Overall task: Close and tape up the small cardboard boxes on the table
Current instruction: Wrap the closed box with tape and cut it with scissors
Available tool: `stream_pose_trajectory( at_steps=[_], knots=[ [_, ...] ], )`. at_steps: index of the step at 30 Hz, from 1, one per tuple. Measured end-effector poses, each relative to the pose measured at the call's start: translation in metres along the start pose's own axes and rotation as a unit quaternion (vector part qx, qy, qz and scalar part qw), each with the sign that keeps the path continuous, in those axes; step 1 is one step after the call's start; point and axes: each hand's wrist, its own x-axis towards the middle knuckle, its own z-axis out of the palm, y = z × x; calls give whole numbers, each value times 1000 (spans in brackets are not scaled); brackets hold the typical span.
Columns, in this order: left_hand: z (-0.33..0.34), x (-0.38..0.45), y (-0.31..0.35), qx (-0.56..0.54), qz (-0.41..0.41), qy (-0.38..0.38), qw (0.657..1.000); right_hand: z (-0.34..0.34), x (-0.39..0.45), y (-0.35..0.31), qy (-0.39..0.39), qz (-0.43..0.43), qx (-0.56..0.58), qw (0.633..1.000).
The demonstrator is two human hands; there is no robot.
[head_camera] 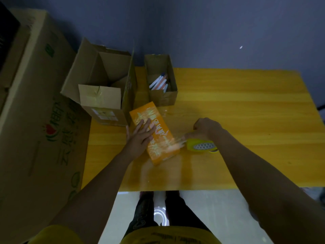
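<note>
While our left hand (140,136) lies flat with straight fingers on the closed orange printed cardboard box (154,132) on the yellow wooden tabletop (237,111), our right hand (205,128) curls round the yellow plastic tape dispenser (200,145) just beside the box's near end. We judge the box light, stiff and apt to slide, so pressing its top steadies it.

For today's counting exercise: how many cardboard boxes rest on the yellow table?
3: an orange box under the left hand, an open brown box at the far-left corner, and a small open box holding pens beside it. None looks hidden.
</note>
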Motion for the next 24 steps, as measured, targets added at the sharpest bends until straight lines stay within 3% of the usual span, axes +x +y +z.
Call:
stream_pose_trajectory(
  at_steps=[10,19,24],
  knots=[
    [2,3,5,15,-12,-1,1000,-39,-30,-27,150,-76,-116,979],
    [-1,0,9,-13,-16,1,1000,6,23,-12,49,4,-60,997],
    [-3,-2,16,52,-25,33,998,19,47,-21,19,-3,-70,997]
  ],
)
